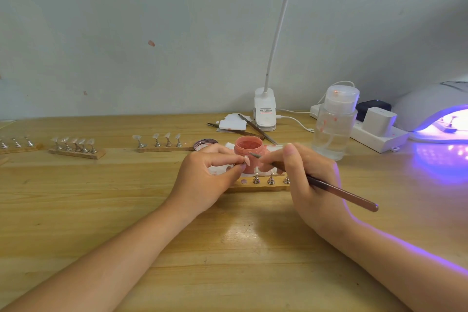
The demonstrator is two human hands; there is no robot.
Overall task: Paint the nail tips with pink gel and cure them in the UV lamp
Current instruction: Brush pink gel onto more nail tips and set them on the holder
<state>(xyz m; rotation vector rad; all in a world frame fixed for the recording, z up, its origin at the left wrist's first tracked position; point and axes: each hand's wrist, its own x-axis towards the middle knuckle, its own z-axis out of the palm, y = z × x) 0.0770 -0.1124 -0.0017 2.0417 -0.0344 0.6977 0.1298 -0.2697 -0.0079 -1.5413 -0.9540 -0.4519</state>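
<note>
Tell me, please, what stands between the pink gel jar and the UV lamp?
In the head view, a clear pump bottle stands between the jar and the lamp.

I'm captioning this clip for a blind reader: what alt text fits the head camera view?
A person's left hand pinches a nail tip while the right hand holds a brush to it, just in front of an open jar of pink gel on a wooden table. At far right a UV lamp glows purple; wooden strips of unpainted nail tips stand at left.
</note>
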